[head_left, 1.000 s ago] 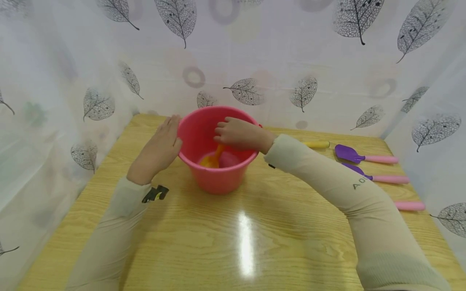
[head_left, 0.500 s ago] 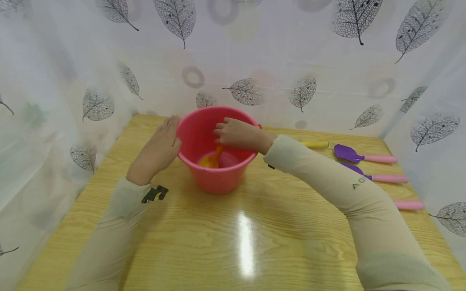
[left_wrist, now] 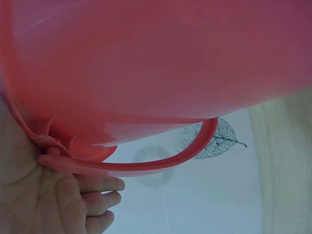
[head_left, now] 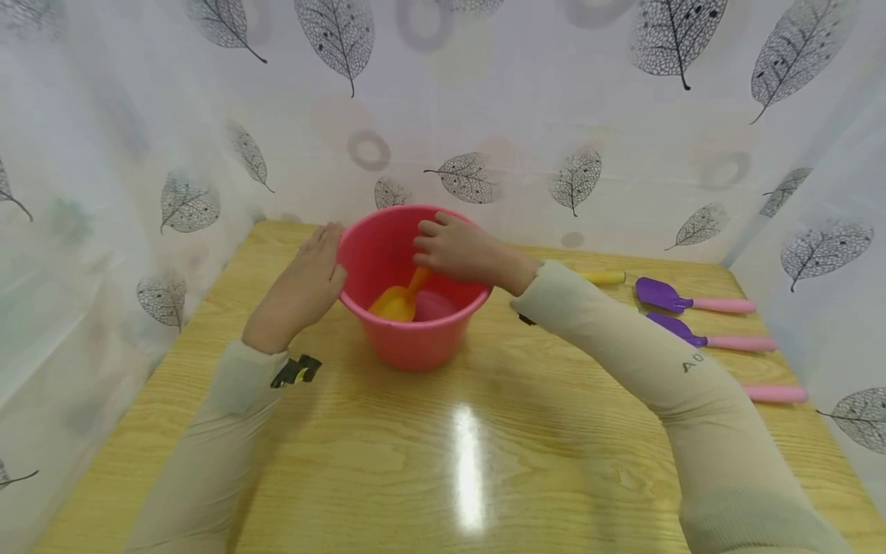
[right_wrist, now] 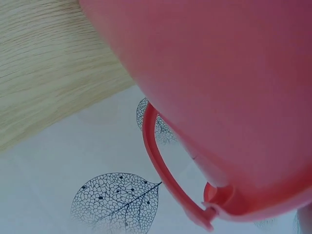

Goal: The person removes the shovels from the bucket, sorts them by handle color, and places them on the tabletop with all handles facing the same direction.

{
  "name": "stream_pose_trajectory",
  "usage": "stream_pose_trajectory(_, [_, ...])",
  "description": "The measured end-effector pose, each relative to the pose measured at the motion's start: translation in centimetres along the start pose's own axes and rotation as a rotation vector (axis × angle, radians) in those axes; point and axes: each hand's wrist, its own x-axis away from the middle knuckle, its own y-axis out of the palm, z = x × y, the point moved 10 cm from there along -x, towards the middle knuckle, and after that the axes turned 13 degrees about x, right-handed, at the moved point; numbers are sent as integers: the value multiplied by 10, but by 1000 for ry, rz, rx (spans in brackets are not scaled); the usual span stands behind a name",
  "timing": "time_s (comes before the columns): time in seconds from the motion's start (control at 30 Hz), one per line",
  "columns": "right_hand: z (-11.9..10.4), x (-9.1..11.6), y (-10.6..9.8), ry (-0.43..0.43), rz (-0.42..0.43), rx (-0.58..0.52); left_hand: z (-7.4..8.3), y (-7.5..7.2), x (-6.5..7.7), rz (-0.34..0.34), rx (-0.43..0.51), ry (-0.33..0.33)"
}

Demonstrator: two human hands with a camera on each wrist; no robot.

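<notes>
A pink-red bucket (head_left: 415,345) stands upright on the wooden table. My left hand (head_left: 296,288) rests against its left rim, fingers extended. In the left wrist view, the palm touches the rim by the joint of the bucket's handle (left_wrist: 131,168), which hangs at the far side. My right hand (head_left: 465,250) reaches over the right rim and grips a yellow toy shovel (head_left: 394,305) by its orange-looking handle. The shovel's scoop points down inside the bucket; whether it touches the bottom I cannot tell. From the right wrist view, mostly the bucket's outer wall (right_wrist: 219,97) shows, with the shovel hidden.
Right of the bucket lie two purple shovels with pink handles, a far one (head_left: 659,295) and a nearer one (head_left: 674,328). Another pink handle (head_left: 777,394) and a yellow handle (head_left: 602,277) are partly hidden by my right sleeve. A leaf-print curtain (head_left: 512,100) hangs behind the table.
My right hand has moved slightly up and right, still gripping the shovel. Its scoop has shifted left and shows more inside the bucket. The left hand stays against the rim.
</notes>
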Motion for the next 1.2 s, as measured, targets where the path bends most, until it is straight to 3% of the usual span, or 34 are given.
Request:
stream_pose_trajectory(0.23, [12, 15, -10, 79, 26, 47, 0, 1, 0, 4, -9, -1])
stream_pose_trajectory(0.6, [33, 45, -14, 249, -10, -14, -2, 1, -1, 1, -25, -17])
stream_pose_trajectory(0.93, [43, 72, -22, 371, 122, -6, -1, 2, -1, -9, -24, -19])
stream_pose_trajectory(1.2, [53, 89, -21, 460, 189, -119, -1, 2, -1, -15, -17, -27])
